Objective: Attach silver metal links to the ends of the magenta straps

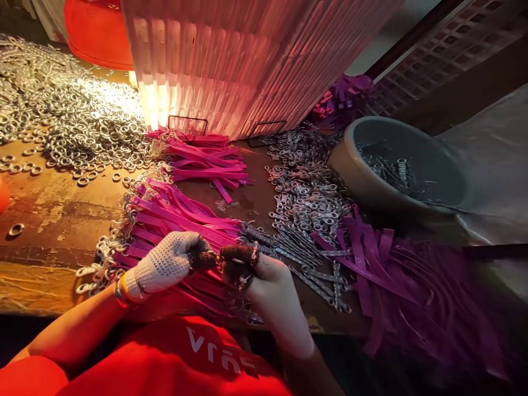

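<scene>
My left hand [173,258] wears a dotted white glove with darkened fingertips. Its fingers are pinched together, meeting the fingertips of my right hand [258,278]. Dark covers wrap some fingers of the right hand, which are also closed. Between the fingertips is something small, maybe metal, too hidden to name. Under and behind both hands lies a bundle of pink-purple straps [185,212], with metal rings and links at its left ends. To the right of my right hand are flat metal link pieces [303,247]. More purple straps [379,269] lie beyond them.
A large heap of metal rings [82,121] covers the back left of the wooden table [53,214]. A smaller strap bundle [206,159] lies before an upright corrugated panel [198,66]. A heap of metal links [309,187] adjoins a grey basin [355,159]. An orange-red lamp shade [99,36] hangs upper left.
</scene>
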The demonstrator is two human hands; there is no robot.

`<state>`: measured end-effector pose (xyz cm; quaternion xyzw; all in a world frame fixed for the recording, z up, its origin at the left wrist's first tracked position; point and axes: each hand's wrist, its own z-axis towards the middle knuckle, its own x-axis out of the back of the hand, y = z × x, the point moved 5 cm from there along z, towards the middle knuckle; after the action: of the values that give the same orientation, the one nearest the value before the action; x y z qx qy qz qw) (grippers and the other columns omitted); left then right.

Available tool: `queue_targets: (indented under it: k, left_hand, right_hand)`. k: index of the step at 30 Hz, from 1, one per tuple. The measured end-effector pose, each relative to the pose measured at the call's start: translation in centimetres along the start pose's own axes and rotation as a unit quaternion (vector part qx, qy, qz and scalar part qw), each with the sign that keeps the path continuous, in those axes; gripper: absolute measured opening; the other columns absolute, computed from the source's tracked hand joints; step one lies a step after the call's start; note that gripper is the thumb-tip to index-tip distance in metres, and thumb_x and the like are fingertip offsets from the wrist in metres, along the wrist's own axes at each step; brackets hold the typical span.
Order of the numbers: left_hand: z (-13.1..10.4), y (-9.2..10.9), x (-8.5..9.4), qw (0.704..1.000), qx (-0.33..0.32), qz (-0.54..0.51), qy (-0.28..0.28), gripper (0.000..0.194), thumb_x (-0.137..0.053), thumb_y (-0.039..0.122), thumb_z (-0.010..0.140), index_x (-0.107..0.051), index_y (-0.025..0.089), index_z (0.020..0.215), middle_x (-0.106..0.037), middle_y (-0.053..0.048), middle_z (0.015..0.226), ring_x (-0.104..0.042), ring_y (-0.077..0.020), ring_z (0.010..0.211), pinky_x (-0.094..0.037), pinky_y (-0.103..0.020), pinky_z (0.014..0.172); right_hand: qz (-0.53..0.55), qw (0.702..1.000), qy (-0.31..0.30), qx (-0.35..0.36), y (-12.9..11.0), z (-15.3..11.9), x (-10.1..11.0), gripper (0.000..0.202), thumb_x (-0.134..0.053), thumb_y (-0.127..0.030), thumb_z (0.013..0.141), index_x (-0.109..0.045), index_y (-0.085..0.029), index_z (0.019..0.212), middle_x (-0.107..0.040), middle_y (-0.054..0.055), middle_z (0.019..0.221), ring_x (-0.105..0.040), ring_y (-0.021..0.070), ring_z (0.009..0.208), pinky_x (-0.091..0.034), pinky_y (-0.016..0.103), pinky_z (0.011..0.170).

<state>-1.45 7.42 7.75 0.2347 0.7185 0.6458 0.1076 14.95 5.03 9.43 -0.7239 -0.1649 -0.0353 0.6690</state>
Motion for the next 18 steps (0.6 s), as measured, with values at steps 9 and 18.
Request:
queue_targets:
  k: [9,18]
  left_hand:
    - [0.3,0.6,-1.3,0.992,-0.053,0.115,0.014,0.01,-0.053,0.016,0.084,-0.055,0.013,0.075,-0.058,0.0,0.07,-0.044,-0.0088,0.063,-0.037,-0.02,0.058]
    - [3.6,5.2,3.4,0.993,-0.023,0.039,0.108,0.016,-0.054,0.027,0.087,-0.053,0.016,0.076,-0.051,0.004,0.06,-0.043,-0.0068,0.052,-0.033,-0.016,0.047]
  right_hand:
    - [-0.353,0.921,-0.046,0.159,-1.6,-0.4,0.4,0.032,-0.042,-0.007,0.071,-0.064,-0.017,0.092,-0.068,0.008,0.087,-0.059,0.018,0.074,-0.041,0.028,0.067]
    - [-0.421,0.887,-0.048,0.182,-0.6,-0.6,-0.5,0.018,-0.052,-0.012,0.07,-0.062,-0.019,0.083,-0.067,0.008,0.083,-0.057,0.019,0.071,-0.039,0.03,0.065]
